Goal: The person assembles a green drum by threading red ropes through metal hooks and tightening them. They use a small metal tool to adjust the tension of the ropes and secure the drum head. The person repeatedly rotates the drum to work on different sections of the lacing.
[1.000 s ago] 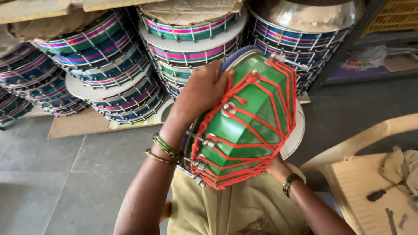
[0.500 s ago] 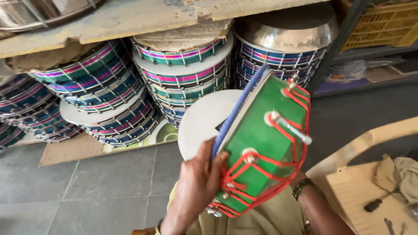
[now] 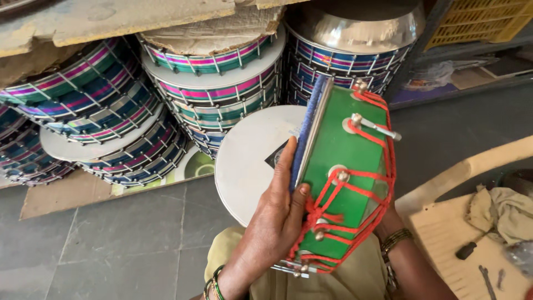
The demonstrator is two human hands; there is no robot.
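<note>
Green is the shell of the drum [image 3: 338, 166] that both hands hold above the lap. The left hand [image 3: 275, 222] lies flat on the white skin [image 3: 250, 161], near its rim; the fingers [image 3: 284, 166] are pressed together and point upward along the blue hoop [image 3: 306, 125], and the thumb [image 3: 301, 195] hooks over the hoop onto the green side. The right hand [image 3: 388, 219] is almost fully hidden behind the drum; only the wrist with its dark bangle shows, so I cannot tell how its fingers are set, but it carries the drum from the far side.

Red cord [image 3: 333, 194] runs in zigzag over the shell and is caught on metal bolts [image 3: 375, 126].

Compared with one second ago, the drum is turned: then the laced green side faced the camera and the left hand rested on top of it; now the white skin looks to the left and the hand has gone down to the lower edge. So, I think, the turning is done and the skin side is now free to reach.

Behind are stacks of striped drums [image 3: 216, 89] under a board [image 3: 111, 19], standing on the grey floor [image 3: 111, 244], and at right a plastic chair [image 3: 461, 233] with a cloth [image 3: 508, 208].
</note>
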